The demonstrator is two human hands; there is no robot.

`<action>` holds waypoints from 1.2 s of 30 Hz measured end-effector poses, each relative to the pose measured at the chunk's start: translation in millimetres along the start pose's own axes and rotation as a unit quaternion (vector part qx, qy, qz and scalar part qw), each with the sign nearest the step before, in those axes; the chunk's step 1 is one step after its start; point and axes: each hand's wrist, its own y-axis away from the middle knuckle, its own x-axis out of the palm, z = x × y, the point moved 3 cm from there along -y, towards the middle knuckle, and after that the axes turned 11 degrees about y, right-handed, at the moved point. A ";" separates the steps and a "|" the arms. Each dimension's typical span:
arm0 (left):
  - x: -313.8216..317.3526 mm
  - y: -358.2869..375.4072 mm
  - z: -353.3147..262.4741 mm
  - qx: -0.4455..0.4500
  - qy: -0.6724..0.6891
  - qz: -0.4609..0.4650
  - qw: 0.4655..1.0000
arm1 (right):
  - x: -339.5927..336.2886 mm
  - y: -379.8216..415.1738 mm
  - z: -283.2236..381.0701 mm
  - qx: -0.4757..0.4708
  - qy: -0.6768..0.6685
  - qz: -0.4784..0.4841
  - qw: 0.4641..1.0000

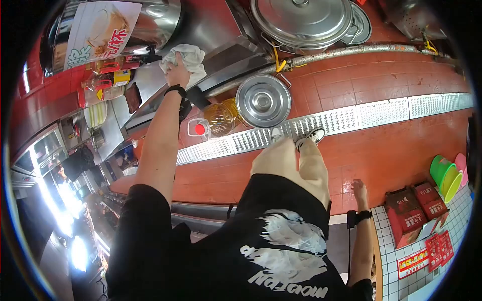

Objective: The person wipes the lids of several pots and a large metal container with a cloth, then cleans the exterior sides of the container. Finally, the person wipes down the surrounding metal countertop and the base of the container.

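My left hand [177, 74] is stretched forward, its fingers closed on a crumpled white cloth [195, 59]. The cloth rests against the stainless steel counter [213, 22], just beside the black tap [149, 55] of a shiny metal dispenser [163, 15]. Bottles with red and yellow labels, such as a sauce bottle [104, 80], stand close to my left wrist. Low at my other side hangs my right hand [359, 191], fingers loosely apart and holding nothing. Nearest to it are dark red boxes [403, 213] on a white-tiled surface [389, 253].
On the red tiled floor stand a lidded steel pot [263, 100] and a large jug of yellow oil [221, 118]. A bigger lidded pot [301, 20] sits farther ahead. A metal drain grating [341, 120] crosses the floor at my feet. Green and yellow buckets [443, 173] are at right.
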 end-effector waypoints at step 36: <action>-30.5 6.7 -92.2 0.368 0.188 -0.197 0.889 | 233.8 3.8 694.4 -0.571 0.305 -0.244 0.722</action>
